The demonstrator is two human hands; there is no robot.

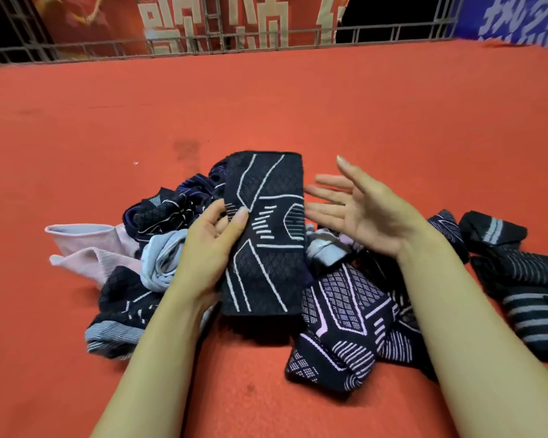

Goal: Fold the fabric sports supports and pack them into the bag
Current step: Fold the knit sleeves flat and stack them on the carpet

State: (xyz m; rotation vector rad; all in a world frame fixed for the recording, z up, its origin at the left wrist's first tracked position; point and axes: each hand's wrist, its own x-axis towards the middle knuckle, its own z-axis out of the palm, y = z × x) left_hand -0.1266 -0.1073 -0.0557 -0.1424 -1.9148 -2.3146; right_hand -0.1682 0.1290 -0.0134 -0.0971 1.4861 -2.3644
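Note:
A dark knitted support with white lines (266,235) is held flat and upright above the pile. My left hand (211,245) grips its left edge, thumb on the front and fingers behind. My right hand (358,210) is just right of it, palm up, fingers spread and straight, apart from the fabric. Under and around them lies a heap of supports: dark patterned ones (339,324), a pink one (86,248), a pale blue one (162,257) and dark striped ones (525,295). No bag shows in view.
Everything lies on a red carpeted floor (266,105). A metal railing (203,45) with red and blue banners behind it runs along the far edge. Open red floor stretches beyond the pile and to the left.

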